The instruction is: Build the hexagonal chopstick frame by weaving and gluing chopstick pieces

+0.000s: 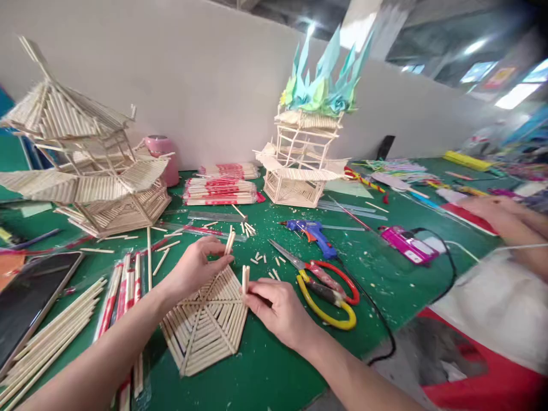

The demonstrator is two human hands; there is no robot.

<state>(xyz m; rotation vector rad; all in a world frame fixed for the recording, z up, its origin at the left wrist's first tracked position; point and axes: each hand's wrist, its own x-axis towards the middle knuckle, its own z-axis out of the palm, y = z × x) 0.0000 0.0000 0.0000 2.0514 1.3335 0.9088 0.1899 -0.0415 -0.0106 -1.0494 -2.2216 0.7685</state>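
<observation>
An octagon-like panel of wooden sticks point(209, 319) lies flat on the green table, its spokes meeting near the middle. Over its far edge my left hand point(201, 262) is closed, pinching short wooden sticks point(230, 242) that stand upright. At the panel's right corner my right hand point(274, 305) pinches another small bundle of short sticks point(245, 278), also upright. Whether either bundle touches the panel I cannot tell. Just right of my right hand lie scissors point(319, 279) with red and yellow handles. Beyond them is a blue glue gun point(310, 233).
Two stick-built pavilions point(85, 165) point(299, 171) stand at the back. Packs of chopsticks point(220, 191) lie between them. Loose sticks point(55, 337) and a dark tablet-like slab point(34, 302) are at left. A magenta device point(409, 245) and another person's arm point(505, 214) are at right.
</observation>
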